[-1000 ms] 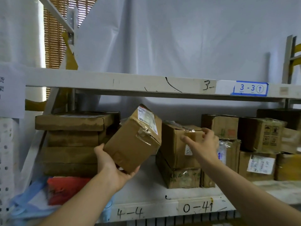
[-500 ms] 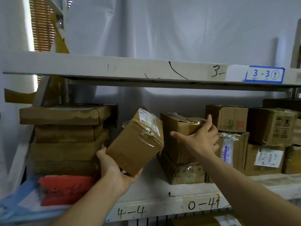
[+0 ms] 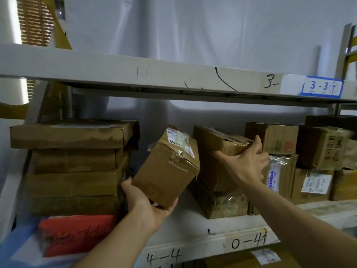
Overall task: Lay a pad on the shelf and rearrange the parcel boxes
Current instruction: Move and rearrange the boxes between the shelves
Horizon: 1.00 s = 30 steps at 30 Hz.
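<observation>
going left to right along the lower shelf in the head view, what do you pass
stack of flat boxes → tilted box in the left hand → box gripped by the right hand → labelled box

Left arm: enters from 6 o'clock, reaching up toward 12, forearm bare.
Left hand (image 3: 148, 203): palm up, fingers and thumb cupped round the lower corner of a tilted box (image 3: 166, 169).
Right arm: enters from 4 o'clock, stretched toward 10.
Right hand (image 3: 245, 163): thumb spread wide, fingers curled over the top edge of a second box (image 3: 216, 151).
</observation>
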Available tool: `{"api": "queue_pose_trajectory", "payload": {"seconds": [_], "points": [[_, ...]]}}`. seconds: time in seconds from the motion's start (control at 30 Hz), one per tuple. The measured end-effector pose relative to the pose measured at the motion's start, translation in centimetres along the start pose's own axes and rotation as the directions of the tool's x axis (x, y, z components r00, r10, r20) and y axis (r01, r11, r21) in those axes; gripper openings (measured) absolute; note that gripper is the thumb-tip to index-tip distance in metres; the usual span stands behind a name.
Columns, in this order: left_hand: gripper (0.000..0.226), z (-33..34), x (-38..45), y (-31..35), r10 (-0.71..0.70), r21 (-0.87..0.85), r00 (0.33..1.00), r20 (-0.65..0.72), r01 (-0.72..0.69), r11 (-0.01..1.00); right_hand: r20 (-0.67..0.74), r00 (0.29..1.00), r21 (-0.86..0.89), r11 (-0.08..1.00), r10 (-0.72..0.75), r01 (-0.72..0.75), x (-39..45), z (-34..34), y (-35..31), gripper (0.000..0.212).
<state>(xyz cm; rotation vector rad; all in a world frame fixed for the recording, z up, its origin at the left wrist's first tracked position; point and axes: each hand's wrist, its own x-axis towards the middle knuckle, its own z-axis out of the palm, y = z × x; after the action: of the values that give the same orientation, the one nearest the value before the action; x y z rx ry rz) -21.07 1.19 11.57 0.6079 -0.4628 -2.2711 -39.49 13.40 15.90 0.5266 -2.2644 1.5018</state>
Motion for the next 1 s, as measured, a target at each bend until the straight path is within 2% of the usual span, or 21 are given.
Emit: {"api": "queue_pose_trajectory", "payload": {"seconds": [0.17, 0.33, 0.47, 1.0], "points": [[0.061, -0.4, -0.4, 0.2, -0.06, -0.018, 0.998, 0.036, 0.061, 0.998, -0.049, 0.998, 0.138, 0.989, -0.045, 0.052, -2.5, -1.6, 0.4, 0.128], [0.065, -0.8, -0.9, -0.5, -0.125, -0.043, 0.988, 0.088, 0.129, 0.991, -0.119, 0.991, 0.151, 0.985, -0.063, 0.081, -5.7, -3.4, 1.5, 0.129], [0.065, -0.9, -2.0, -0.9, -0.154, -0.058, 0.985, 0.078, 0.159, 0.986, -0.161, 0.984, 0.161, 0.981, -0.081, 0.107, -7.2, -4.8, 2.3, 0.13], [0.075, -1.0, -10.2, -4.3, -0.133, 0.031, 0.988, 0.076, 0.131, 0.991, -0.145, 0.989, 0.243, 0.967, -0.041, 0.075, -10.0, -11.9, 5.3, 0.128]]}}
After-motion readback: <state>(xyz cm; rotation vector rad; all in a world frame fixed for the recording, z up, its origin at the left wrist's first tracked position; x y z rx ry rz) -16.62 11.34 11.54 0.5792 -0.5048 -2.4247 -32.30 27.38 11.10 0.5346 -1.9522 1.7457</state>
